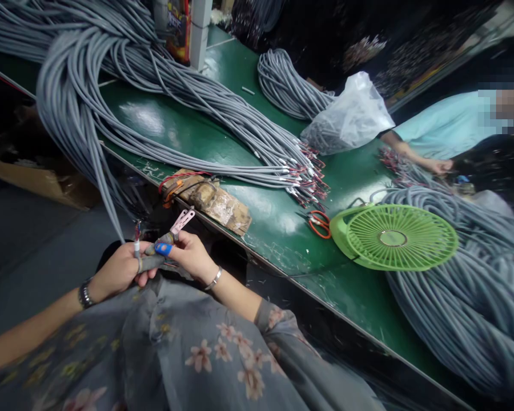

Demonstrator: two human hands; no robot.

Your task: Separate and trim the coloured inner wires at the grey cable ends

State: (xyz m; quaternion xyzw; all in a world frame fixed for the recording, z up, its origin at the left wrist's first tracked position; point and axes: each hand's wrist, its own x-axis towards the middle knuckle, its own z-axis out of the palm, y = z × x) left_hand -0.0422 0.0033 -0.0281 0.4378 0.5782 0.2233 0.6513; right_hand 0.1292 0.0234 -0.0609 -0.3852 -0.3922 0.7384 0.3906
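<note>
My left hand [120,268] is closed around the end of a grey cable [136,246] that hangs down from the big bundle of grey cables [89,85] on the green table [188,137]; coloured wires stick out of the cable's tip. My right hand [188,252] grips a small metal stripping tool [180,221] with blue tape on its handle, held close beside the cable end. Both hands are over my lap, below the table's near edge.
A worn brown pad [216,200] lies on the table edge. Orange-handled scissors [320,222] and a green fan [394,237] sit to the right. More cable bundles [462,297], a plastic bag [351,117], and another person's arm [420,160] are at the far right.
</note>
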